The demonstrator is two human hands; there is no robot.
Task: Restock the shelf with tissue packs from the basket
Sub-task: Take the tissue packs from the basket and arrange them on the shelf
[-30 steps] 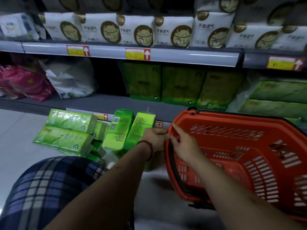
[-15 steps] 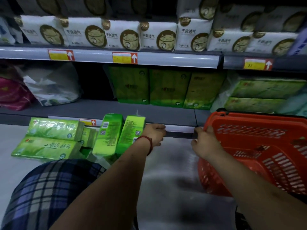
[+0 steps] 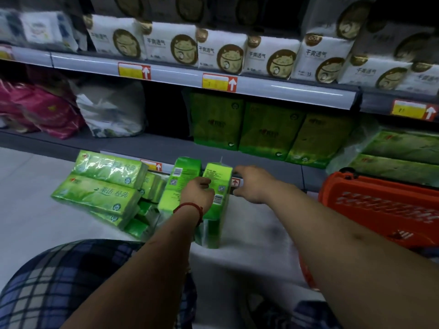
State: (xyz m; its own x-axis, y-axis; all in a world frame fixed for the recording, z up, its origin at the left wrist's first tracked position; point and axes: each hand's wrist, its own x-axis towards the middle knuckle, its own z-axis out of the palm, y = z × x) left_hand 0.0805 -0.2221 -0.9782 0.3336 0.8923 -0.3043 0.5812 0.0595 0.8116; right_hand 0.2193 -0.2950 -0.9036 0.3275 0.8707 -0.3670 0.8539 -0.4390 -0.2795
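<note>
Gripping the upright tissue pack on the floor with the curled left hand; reaching round its right edge with the right hand, grip or mere touch, cannot tell. Lifted askew, likely to topple the neighbour pack just left of the left hand.

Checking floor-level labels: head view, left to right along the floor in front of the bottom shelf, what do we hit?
In order: stack of flat tissue packs → first upright pack → second upright pack → right hand → orange basket. I skipped the left hand: it overlaps both upright packs.
</note>
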